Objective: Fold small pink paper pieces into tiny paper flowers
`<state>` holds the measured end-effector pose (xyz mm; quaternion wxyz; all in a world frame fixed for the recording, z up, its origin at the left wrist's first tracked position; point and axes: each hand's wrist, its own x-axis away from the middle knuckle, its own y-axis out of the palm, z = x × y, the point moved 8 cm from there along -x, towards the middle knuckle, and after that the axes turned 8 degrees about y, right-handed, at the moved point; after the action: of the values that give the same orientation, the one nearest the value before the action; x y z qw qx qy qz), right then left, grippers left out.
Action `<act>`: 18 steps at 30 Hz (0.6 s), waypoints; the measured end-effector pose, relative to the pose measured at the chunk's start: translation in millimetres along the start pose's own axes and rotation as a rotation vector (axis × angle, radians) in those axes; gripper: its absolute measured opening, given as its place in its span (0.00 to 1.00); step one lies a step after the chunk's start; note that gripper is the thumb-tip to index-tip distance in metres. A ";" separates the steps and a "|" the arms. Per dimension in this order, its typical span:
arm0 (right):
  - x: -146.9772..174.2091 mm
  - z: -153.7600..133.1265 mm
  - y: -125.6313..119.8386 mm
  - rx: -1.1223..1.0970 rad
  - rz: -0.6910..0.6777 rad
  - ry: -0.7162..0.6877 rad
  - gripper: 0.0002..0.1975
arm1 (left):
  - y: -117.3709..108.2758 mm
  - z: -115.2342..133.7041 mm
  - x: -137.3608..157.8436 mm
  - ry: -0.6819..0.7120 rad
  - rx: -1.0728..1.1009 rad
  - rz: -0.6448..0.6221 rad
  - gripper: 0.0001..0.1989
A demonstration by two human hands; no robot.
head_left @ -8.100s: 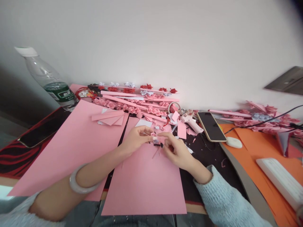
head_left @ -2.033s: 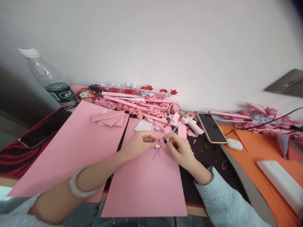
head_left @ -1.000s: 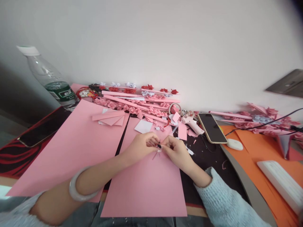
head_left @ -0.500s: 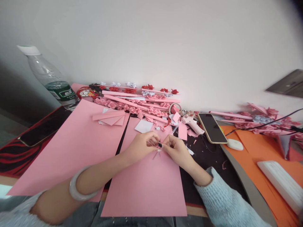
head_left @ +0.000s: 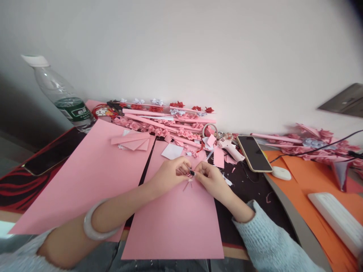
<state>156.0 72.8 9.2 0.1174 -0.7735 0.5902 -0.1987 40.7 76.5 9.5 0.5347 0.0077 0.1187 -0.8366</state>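
Note:
My left hand (head_left: 172,173) and my right hand (head_left: 210,177) meet fingertip to fingertip above a pink paper sheet (head_left: 176,226). Both are closed in a pinch on a small pink paper piece (head_left: 190,180), mostly hidden by the fingers. Thin strips of it stick out below the fingertips. A white square of paper (head_left: 171,151) lies just beyond my left hand. Pink paper scraps (head_left: 218,156) and a pale pink glue gun (head_left: 231,149) are beyond my right hand.
Paper flowers and rolled pink stems (head_left: 153,122) lie along the wall. A water bottle (head_left: 61,90) stands at the left. Folded pink papers (head_left: 133,141) rest on another pink sheet (head_left: 93,181). To the right are a phone (head_left: 254,153), a white case (head_left: 281,173) and orange sheets (head_left: 300,181).
Almost nothing differs. My fingertips have shifted very slightly around the small paper piece, and both hands stay in the same place.

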 end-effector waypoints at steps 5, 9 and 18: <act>0.5 -0.8 -0.8 -0.002 0.009 -0.005 0.08 | -1.2 -0.1 -0.3 0.001 -0.012 0.008 0.10; 1.0 -0.6 1.2 -0.020 -0.023 0.003 0.09 | -2.1 0.9 -0.7 0.000 -0.007 0.018 0.10; -2.7 11.3 4.3 -0.272 -0.086 0.078 0.13 | -4.5 -5.9 -4.7 -0.026 0.118 0.026 0.11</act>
<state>156.8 73.5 -3.1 -0.0202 -0.7986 0.5820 -0.1519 38.0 83.7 5.3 0.5458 0.0299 0.0619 -0.8351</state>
